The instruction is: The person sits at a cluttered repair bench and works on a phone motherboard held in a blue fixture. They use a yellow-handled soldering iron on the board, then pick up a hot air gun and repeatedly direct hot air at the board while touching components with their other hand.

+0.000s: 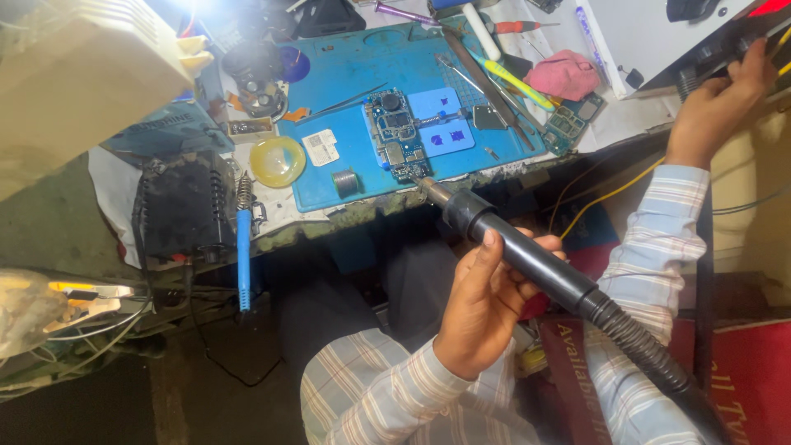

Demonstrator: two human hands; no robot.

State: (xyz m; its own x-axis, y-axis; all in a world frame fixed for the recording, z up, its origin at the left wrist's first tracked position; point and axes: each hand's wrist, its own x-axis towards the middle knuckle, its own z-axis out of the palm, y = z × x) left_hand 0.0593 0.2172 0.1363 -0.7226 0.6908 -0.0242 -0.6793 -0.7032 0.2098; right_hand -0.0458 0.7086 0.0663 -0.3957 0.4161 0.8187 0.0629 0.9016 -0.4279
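My left hand grips the black handle of a hot air gun. Its metal nozzle points at the near edge of a blue work mat, just below a phone circuit board lying on that mat. A ribbed black hose runs from the handle toward the lower right. My right hand reaches far to the upper right, its fingers touching the front of a white box-shaped unit; what they press is hidden.
On the mat lie tweezers, a solder spool, a yellow tape roll and several hand tools. A blue-handled soldering iron stands by a black power unit. A pink cloth lies at the right.
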